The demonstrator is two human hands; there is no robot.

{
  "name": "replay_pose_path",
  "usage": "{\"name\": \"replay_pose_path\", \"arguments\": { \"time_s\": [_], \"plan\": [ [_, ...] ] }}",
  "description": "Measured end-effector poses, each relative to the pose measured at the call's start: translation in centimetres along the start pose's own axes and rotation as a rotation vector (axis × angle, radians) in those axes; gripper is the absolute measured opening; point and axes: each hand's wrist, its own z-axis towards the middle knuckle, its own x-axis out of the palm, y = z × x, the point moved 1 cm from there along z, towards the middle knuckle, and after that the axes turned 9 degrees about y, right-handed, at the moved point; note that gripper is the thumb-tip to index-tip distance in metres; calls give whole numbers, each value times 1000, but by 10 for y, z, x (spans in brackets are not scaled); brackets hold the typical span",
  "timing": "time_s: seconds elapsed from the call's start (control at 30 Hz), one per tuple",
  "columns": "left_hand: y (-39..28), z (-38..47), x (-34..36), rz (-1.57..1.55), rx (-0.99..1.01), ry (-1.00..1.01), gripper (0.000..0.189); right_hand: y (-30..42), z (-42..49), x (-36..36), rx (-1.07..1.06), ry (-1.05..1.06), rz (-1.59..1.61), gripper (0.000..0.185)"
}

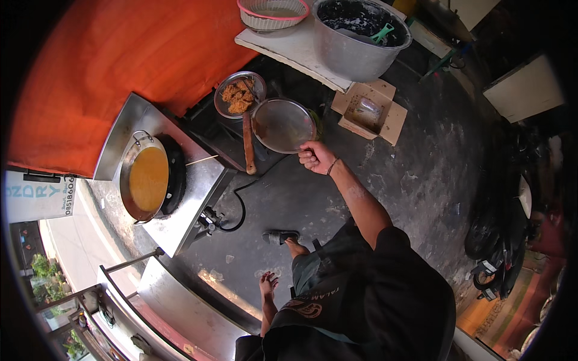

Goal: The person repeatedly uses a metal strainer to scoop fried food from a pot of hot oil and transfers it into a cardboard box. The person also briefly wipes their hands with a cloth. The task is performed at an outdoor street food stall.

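Observation:
My right hand is closed at the rim of a round, shallow metal vessel or lid; which of the two cannot be told. Beside it, a metal strainer or bowl holds several orange-brown fried pieces. A wooden handle points down from between the two round items. My left hand hangs low near my body, fingers apart and holding nothing. At the left, a two-handled wok with cloudy yellow-orange liquid rests tilted in view on a metal stove.
A thin stick lies at the stove's edge; a black hose runs from its valve. Behind are an open cardboard box, a white table, a large metal pot and a pink-rimmed basket. A metal counter stands lower left.

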Motion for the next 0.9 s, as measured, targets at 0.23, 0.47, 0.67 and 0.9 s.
{"name": "replay_pose_path", "arguments": {
  "time_s": [0.23, 0.47, 0.67, 0.9],
  "plan": [
    [27, -3, 111, 268, -81, 23, 27, 46, -169, -193, -102, -160, 317, 17],
    [115, 30, 209, 257, -198, 197, 28, 199, -205, -393, -214, -490, 158, 15],
    [148, 13, 264, 794, 76, 18, 18, 325, -147, -531, -213, -1053, -1000, 8],
    [106, 23, 341, 1122, 89, -390, 15, 275, -110, -651, 221, -1348, -2221, 15]
  ]
}}
